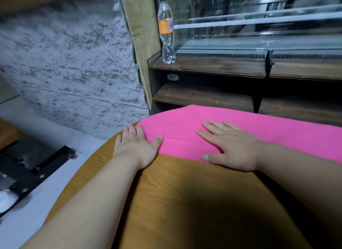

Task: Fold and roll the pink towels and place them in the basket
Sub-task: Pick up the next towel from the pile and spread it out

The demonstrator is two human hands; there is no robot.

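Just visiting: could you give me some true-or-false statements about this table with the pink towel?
1. The right hand lies flat on the pink towel. True.
2. The plastic bottle stands upright on the wooden ledge. True.
3. The left hand grips the bottle. False: it rests open at the towel's left end.
4. The towel is rolled up. False: it lies flat on the table.
5. A basket sits beside the towel. False: none is in view.
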